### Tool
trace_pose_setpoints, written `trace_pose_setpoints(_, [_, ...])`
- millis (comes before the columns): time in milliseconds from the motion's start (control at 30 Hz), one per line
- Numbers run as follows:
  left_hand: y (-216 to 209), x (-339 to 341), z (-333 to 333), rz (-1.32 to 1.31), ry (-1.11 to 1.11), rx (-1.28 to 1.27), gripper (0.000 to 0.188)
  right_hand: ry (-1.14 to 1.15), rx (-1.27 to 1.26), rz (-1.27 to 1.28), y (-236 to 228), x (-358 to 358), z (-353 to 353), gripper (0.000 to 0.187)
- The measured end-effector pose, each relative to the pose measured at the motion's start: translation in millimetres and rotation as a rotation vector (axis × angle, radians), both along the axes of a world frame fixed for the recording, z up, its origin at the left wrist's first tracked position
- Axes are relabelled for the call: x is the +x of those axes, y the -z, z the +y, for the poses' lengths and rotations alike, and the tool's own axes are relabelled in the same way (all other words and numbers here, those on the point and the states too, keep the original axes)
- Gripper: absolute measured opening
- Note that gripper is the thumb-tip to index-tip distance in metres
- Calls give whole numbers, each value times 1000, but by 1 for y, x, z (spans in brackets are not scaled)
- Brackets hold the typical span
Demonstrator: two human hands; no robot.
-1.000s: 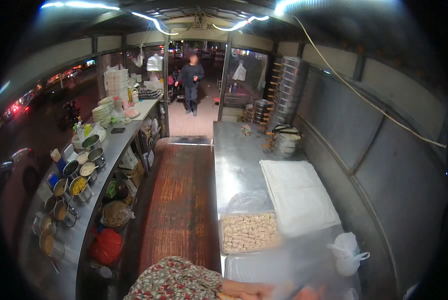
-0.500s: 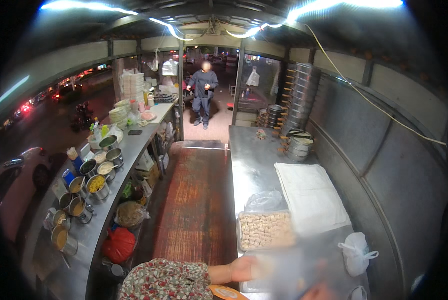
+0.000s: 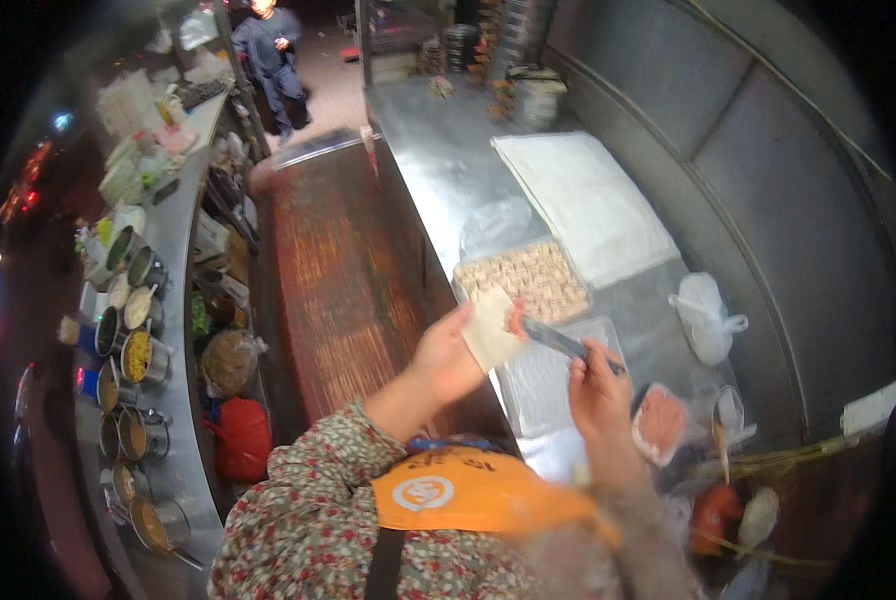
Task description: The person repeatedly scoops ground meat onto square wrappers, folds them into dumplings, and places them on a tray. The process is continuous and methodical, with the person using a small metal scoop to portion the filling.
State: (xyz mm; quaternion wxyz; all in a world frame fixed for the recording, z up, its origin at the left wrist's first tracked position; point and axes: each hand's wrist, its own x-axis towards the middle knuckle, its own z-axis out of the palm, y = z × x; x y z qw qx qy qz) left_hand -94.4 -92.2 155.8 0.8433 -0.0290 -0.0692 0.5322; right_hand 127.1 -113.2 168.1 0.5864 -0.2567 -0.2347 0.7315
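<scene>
The left hand (image 3: 446, 358) is holding a thin pale square wrapper (image 3: 491, 327) flat on its fingers, thumb pressing one edge, so the sheet is lying open like a small plate; the right hand (image 3: 598, 392) is pinching a slim flat spatula (image 3: 560, 341) and is bringing its tip, with a bit of pink filling, onto the far edge of the wrapper — both are hovering above the steel counter (image 3: 438, 170), not resting on it. Just below, a clear empty tray (image 3: 548, 380) is waiting, and beyond it a tray of folded dumplings (image 3: 528, 277) is sitting close, probably for short reach; the bowl of pink filling (image 3: 658, 422) is standing just beside the right wrist. A white cloth (image 3: 583, 200) is covering the counter further away; a tied plastic bag (image 3: 706, 315) is lying near the wall. To the left, past the counter's edge, the wooden floor aisle (image 3: 333, 270) is giving room; a person (image 3: 273, 50) is standing at its far end.
</scene>
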Motion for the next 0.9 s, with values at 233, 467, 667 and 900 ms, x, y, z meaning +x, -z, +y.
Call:
trace_pose_setpoints(233, [-16, -62, -26, 241, -204, -43, 52, 37, 824, -856, -19, -85, -5, 14])
trace_pose_setpoints(467, [-4, -105, -46, 334, -328, -164, 52, 12, 1536, -1203, 0, -140, -8, 29])
trace_pose_setpoints(667, [10, -125, -59, 289, -385, -252, 56, -130, 1554, -1106, 8, -153, -24, 33])
trace_pose_setpoints(900, [29, -123, -66, 210, -418, -182, 59, -222, 1293, -950, 10, -101, -35, 27])
